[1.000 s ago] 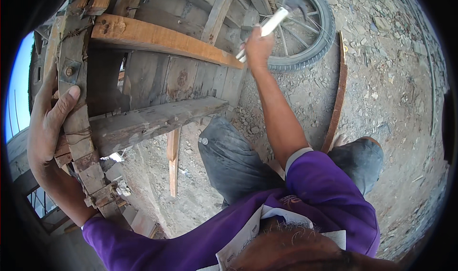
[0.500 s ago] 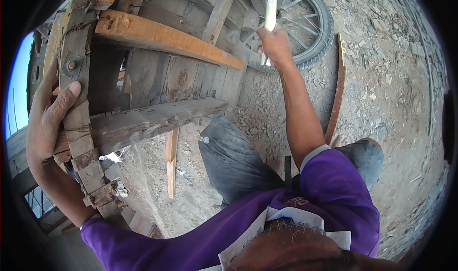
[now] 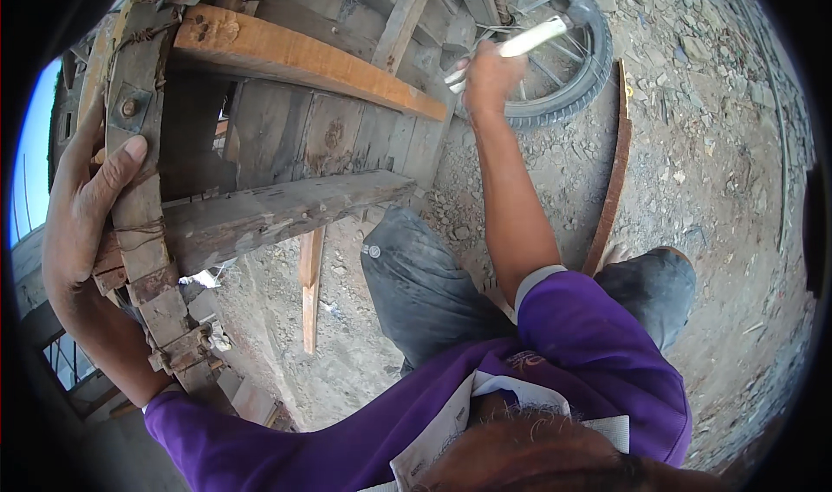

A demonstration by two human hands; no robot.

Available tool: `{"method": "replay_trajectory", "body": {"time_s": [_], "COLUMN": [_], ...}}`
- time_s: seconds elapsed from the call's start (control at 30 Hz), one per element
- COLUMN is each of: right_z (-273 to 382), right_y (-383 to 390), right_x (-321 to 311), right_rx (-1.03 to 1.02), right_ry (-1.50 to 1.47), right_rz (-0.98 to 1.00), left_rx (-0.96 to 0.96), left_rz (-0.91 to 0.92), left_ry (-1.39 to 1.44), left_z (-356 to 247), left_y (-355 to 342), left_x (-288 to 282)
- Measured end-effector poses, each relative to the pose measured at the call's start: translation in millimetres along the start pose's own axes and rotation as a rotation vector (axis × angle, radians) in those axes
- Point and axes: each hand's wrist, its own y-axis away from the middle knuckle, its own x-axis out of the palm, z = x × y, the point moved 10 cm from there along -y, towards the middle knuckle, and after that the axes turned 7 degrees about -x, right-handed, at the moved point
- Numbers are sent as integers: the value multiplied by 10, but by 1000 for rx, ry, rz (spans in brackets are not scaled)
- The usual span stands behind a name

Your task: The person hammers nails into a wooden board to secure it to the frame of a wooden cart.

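My right hand is closed around the pale handle of a hammer, raised in front of a spoked wheel. The hammer's head is hard to make out against the tyre. At the left, my left hand grips a weathered wooden beam, its thumb on the near face and its fingers partly hidden behind. Just above that thumb, a bolt with a square metal plate is fixed to the beam. An orange-brown timber runs from the beam's upper part toward the wheel.
The wheel stands beside the wooden frame. A lower grey crosspiece reaches close to my knee. On the rubble ground lie a long curved brown strip to the right and a narrow piece of wood below the frame.
My right hand has shifted slightly left and up, and the hammer has swung from pointing away to pointing right. My left hand keeps its hold on the beam.
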Motion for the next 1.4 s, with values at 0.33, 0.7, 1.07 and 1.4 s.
{"method": "replay_trajectory", "body": {"time_s": [0.33,0.7,1.07,1.4], "right_z": [-943,-331,-1196,-1574], "right_y": [48,-97,216,1059], "right_x": [243,-767,-1461,-1808], "right_rx": [-6,288,450,657], "right_ry": [344,559,237,593], "right_rz": [308,375,-28,435], "left_rx": [52,14,20,-102], "left_rz": [-33,4,65,-82], "left_ry": [-44,-118,0,-141], "left_z": [-69,135,120,51], "left_y": [-12,-33,-123,-35], "left_x": [-25,-141,-52,-184]}}
